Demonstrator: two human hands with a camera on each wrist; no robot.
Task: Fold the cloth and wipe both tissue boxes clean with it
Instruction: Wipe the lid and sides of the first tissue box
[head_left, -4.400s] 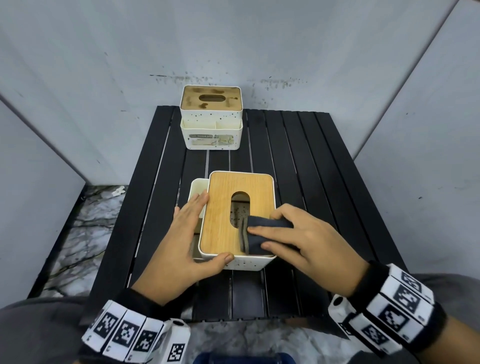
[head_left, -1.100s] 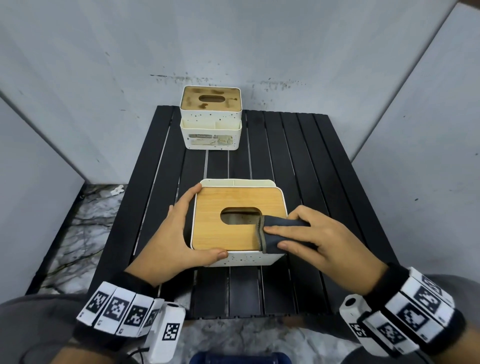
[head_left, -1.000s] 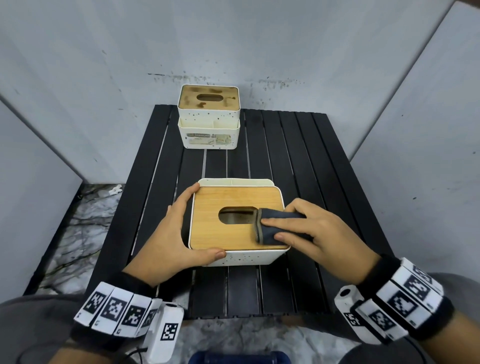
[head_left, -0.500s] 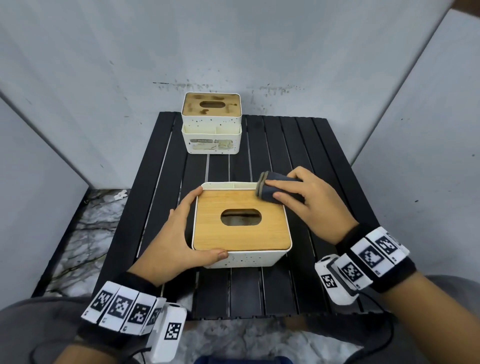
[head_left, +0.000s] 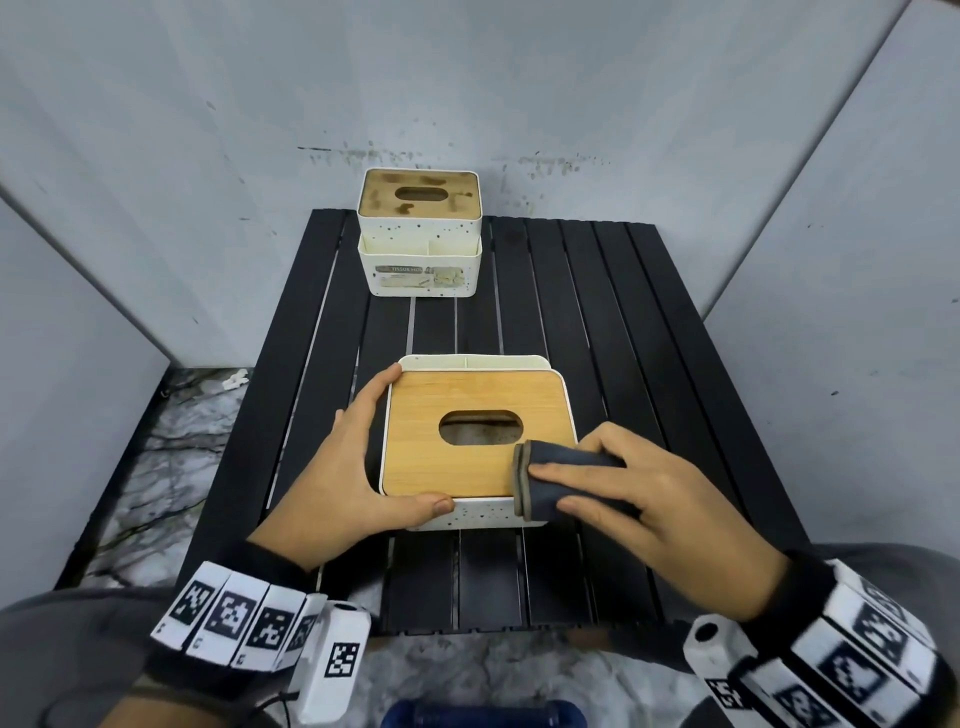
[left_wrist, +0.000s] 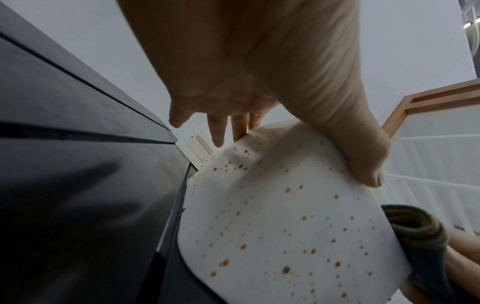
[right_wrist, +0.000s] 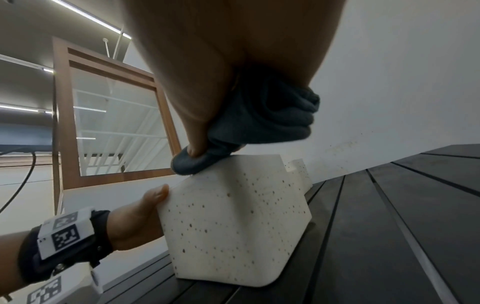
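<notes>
A white speckled tissue box with a wooden lid stands on the black slatted table, near its front. My left hand grips its left side, thumb on the front wall and fingers along the far left corner. My right hand pinches a folded dark grey cloth and presses it on the lid's near right corner. A second white tissue box, its wooden lid stained, stands at the table's far edge.
Grey walls close in on the table at the back, left and right. Marbled floor shows to the left below the table edge. Bare slats lie between the two boxes and to the right of the near box.
Half a second ago the right hand held the cloth at the lid's far right corner; it has drawn the cloth back to the near right corner. The left hand has kept its grip.
</notes>
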